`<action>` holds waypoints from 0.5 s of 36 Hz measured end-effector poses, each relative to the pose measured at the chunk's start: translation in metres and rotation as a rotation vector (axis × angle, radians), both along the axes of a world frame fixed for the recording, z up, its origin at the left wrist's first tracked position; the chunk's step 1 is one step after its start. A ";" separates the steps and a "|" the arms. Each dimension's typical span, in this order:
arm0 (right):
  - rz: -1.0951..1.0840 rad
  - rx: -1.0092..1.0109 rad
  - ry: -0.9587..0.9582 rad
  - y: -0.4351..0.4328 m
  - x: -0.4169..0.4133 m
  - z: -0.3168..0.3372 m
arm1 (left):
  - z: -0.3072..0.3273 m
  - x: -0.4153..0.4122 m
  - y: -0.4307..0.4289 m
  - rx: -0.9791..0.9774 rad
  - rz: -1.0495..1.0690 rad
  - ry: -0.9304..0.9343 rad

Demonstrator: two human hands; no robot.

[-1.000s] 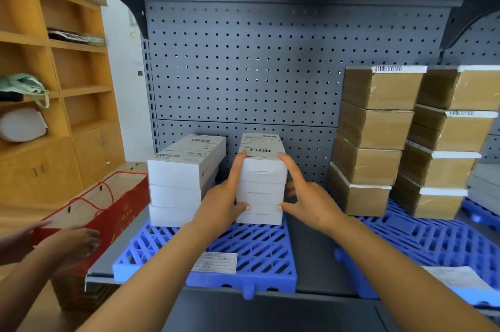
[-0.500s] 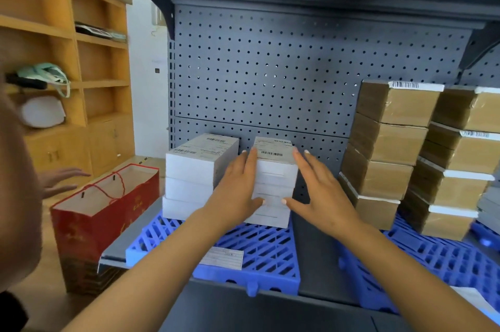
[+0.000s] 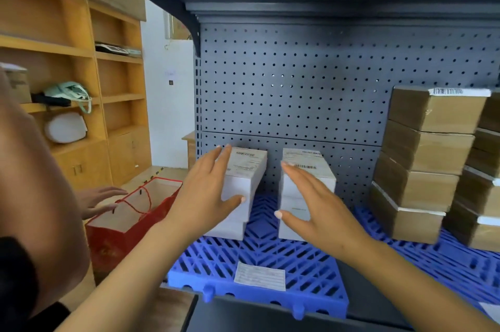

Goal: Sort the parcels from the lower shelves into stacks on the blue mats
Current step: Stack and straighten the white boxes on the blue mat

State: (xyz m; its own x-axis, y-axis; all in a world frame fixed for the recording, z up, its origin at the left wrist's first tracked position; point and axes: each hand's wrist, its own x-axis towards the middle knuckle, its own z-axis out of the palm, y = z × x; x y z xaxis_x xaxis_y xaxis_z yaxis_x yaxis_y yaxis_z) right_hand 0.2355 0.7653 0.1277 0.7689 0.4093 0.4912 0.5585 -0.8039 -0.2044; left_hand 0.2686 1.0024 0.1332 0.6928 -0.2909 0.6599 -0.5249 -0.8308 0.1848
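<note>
While both are spread flat and hold nothing, the left hand [image 3: 205, 196] sits before the left white stack [image 3: 249, 161] and the right hand [image 3: 322, 210] before the right white stack [image 3: 308, 161], each stack just beyond its hand, upright on the blue mat [image 3: 259, 256].

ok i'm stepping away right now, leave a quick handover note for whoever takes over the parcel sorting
The left hand is open with straight fingers in front of the left white stack and holds nothing.
The right hand is open in front of the right white stack and holds nothing.
Both white stacks stand side by side, apart, on the left blue mat. The brown parcel stacks stand on the right blue mat.
Done: these stacks are built.
Left: the lower shelves are out of view, so check them for unsorted parcels.
</note>
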 end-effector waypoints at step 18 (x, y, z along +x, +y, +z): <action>-0.061 0.063 0.109 0.069 0.029 -0.028 | -0.045 0.034 0.029 -0.206 -0.174 0.218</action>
